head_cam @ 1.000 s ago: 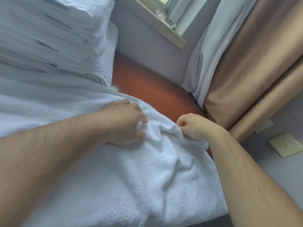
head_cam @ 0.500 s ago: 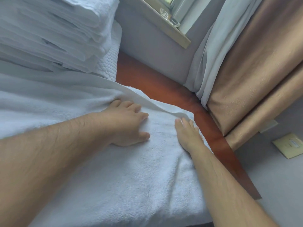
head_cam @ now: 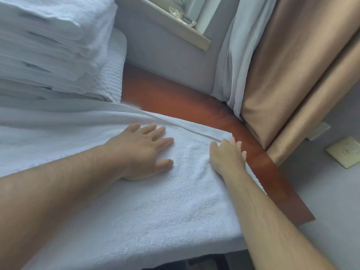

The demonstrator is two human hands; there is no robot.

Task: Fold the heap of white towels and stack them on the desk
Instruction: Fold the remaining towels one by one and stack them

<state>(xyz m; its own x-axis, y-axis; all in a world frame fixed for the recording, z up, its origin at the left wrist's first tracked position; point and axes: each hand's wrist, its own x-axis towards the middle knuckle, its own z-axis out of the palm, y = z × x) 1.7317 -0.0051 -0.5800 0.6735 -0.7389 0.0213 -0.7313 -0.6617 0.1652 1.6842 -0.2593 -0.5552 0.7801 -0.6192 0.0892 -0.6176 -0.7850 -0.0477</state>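
Two bare hands press one spread white towel. The left hand lies palm down on its nubby terry loops, fingers straight and splayed. The right hand, just beside it, rests flat at the hemmed corner, fingertips past the edge. Neither grips anything. Under both palms the towel covers a glossy reddish-brown desk. Beyond the left hand rises one stack of folded towels, its layers too blurred to count. Past the right hand hang two drapes: a thin white curtain and a tan curtain.
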